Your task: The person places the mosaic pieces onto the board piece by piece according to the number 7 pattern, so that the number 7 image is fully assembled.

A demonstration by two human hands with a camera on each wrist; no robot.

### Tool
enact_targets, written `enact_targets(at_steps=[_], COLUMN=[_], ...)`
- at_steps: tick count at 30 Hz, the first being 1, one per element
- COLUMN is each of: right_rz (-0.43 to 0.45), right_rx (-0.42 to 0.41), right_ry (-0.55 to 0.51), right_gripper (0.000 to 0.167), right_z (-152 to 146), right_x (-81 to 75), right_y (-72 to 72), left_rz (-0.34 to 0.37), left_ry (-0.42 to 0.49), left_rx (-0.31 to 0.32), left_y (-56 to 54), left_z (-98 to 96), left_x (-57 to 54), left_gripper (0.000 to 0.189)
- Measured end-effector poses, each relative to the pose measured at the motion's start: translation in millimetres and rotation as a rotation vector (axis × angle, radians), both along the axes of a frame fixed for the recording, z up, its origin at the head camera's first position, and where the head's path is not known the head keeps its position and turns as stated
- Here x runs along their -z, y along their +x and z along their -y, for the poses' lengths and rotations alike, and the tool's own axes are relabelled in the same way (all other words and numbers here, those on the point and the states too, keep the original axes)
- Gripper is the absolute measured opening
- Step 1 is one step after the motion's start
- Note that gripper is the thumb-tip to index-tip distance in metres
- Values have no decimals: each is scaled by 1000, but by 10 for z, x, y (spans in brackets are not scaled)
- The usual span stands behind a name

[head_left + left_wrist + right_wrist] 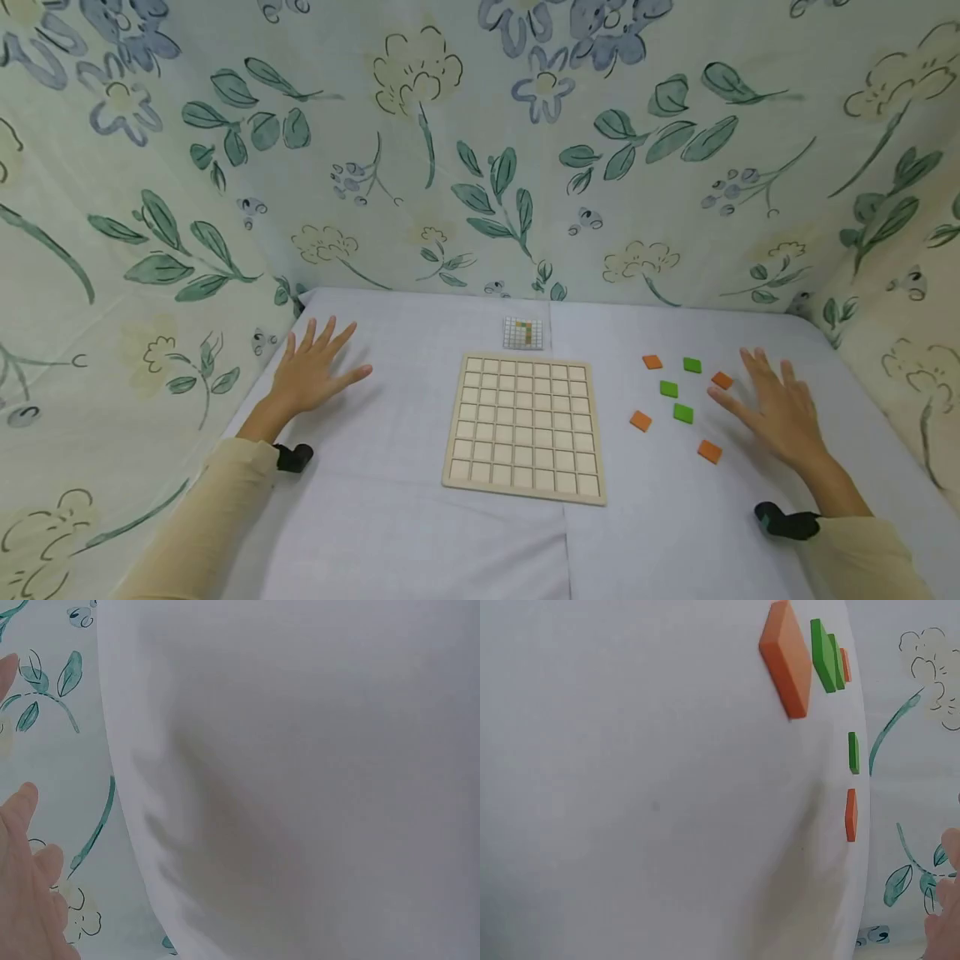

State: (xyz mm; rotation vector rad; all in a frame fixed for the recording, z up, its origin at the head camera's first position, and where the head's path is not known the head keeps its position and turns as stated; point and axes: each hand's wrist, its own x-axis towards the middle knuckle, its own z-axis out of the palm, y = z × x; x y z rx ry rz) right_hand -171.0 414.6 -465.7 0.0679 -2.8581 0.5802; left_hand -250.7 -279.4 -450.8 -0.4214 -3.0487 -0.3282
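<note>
A square wooden grid board [525, 425] lies on the white cloth in the head view. To its right several loose square tiles are scattered, among them an orange tile [709, 452] and a green tile [683, 413]. My left hand [311, 371] hovers left of the board with fingers spread, holding nothing. Beside the tiles my right hand [783, 412] is raised over the cloth, its fingers extended and nothing in them. The right wrist view shows a nearer orange tile [787, 664] and part of the right hand [946, 900] at the edge.
Behind the board lies a small card [522, 332] with a printed grid and a few coloured squares. A white cloth [375, 533] with creases covers the table. Floral fabric [420, 167] hangs behind and at both sides.
</note>
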Motion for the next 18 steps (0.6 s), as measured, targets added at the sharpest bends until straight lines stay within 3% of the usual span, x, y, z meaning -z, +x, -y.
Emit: enact_targets(at_steps=[6,18], right_rz=[-5,68], right_rx=[-37,-138], right_ry=[-70,-339], right_gripper=[90,82], right_z=[107,450], right_x=[-92,-262], right_y=[4,100], left_rz=[8,-4], left_ry=[12,57], left_rx=[27,82], left_y=[-8,54], left_z=[-105,-394], left_x=[2,-81], left_gripper=[93,93])
